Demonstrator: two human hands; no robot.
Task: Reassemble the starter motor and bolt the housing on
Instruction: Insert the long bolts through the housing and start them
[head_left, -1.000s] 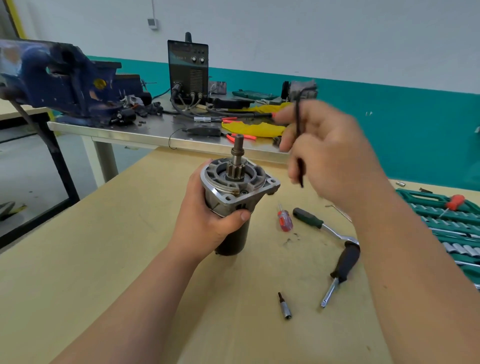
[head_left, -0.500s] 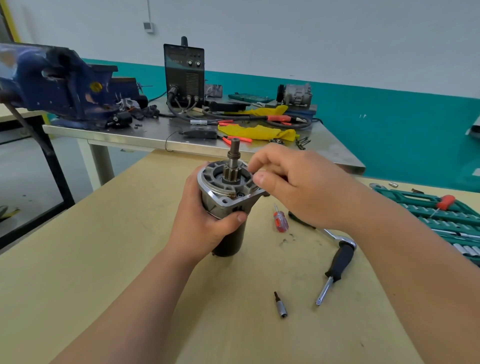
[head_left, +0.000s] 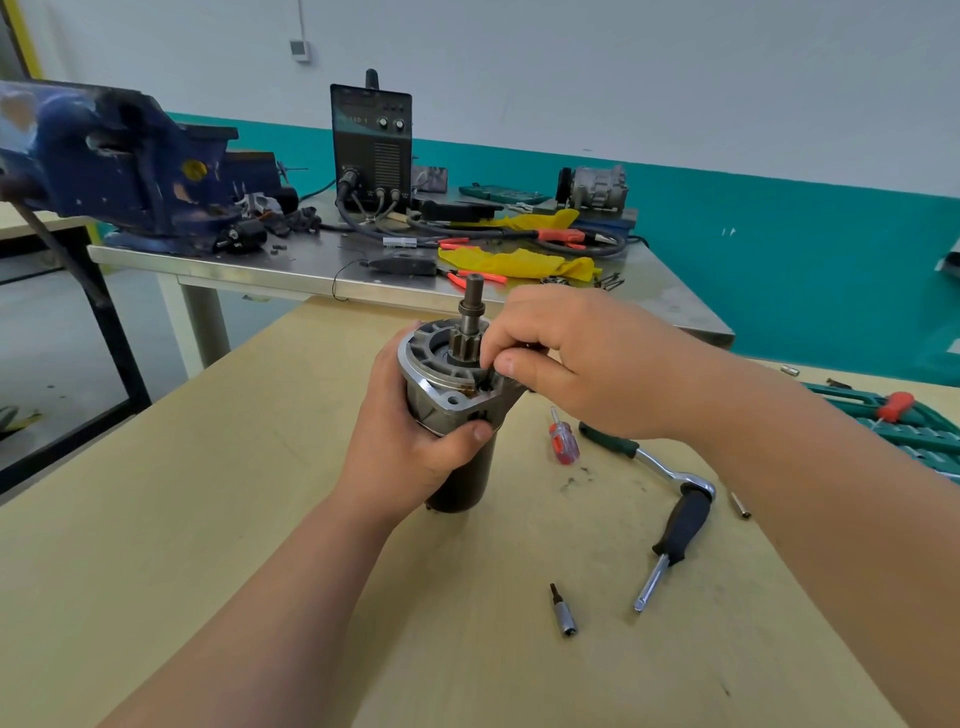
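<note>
Grey cast-alu housing (head_left: 441, 400) sits on top of the dark starter motor (head_left: 467, 478). The motor stands upright on the wood table (head_left: 208, 519) w/ pinion shaft (head_left: 471, 317) pointing up. Writing: the black welder (head_left: 371, 140) on the steel bench (head_left: 291, 260) behind has print by its knobs, too blurred to read.

L hand (head_left: 405, 452) wraps the motor just under the housing, fingers clamped round it, thumb across the front. R hand (head_left: 587, 364) curls over the housing's right edge, thumb & forefinger pinched on a dark bit (head_left: 484, 385) at the flange. Can't tell what it is, as the hand hides that side.

On the table right of the motor:
- small red screwdriver (head_left: 563, 441)
- green-grip ratchet (head_left: 644, 457)
- black-handled driver (head_left: 675, 535)
- socket bit (head_left: 563, 616), nearer the camera
- green socket case (head_left: 914, 431), at the far right edge

Also on the bench: blue vise (head_left: 114, 161) at left, yellow rag (head_left: 524, 262) near the front edge.
</note>
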